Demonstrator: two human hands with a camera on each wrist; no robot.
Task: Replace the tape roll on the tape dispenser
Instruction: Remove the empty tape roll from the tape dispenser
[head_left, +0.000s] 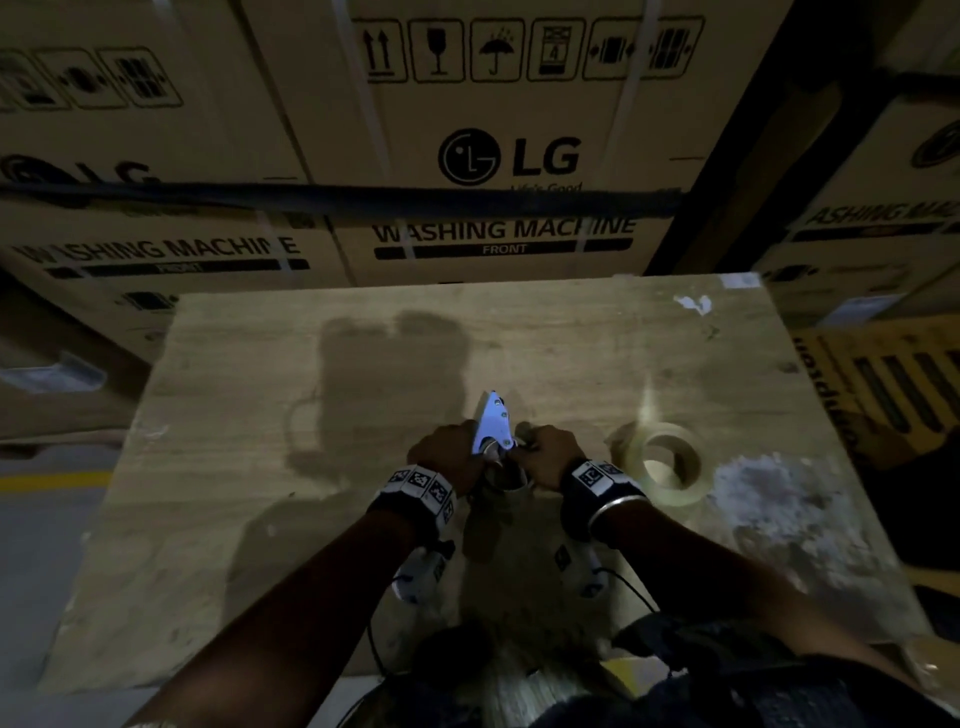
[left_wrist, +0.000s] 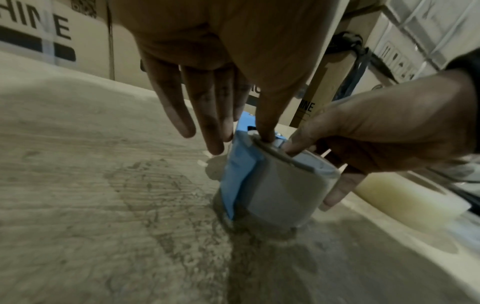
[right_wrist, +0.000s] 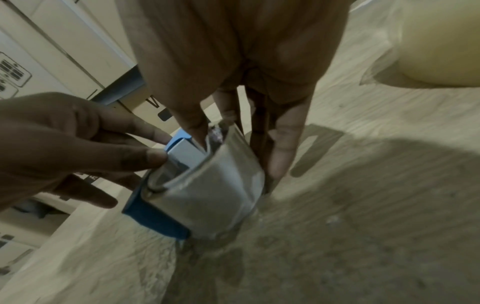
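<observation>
Both hands work the dispenser (left_wrist: 233, 170) – left hand (left_wrist: 221, 67) pinching the spent core's (left_wrist: 280, 185) rim, right hand (left_wrist: 363, 139) gripping it – core not yet off; new roll (head_left: 667, 462) waits near the desk's (head_left: 260, 415) right edge.

Dispenser (head_left: 492, 423) base hidden (behind hands), blurred

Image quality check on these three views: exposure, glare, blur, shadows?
Head: dim overall, edges bowed by the wide lens; the tape dispenser plate is blown out by glare, and hard shadows fall on the wooden table. Left wrist: brighter, motion-soft; the spare tape roll is smeared. Right wrist: blurred, with a big shadow across the table at right.
</observation>
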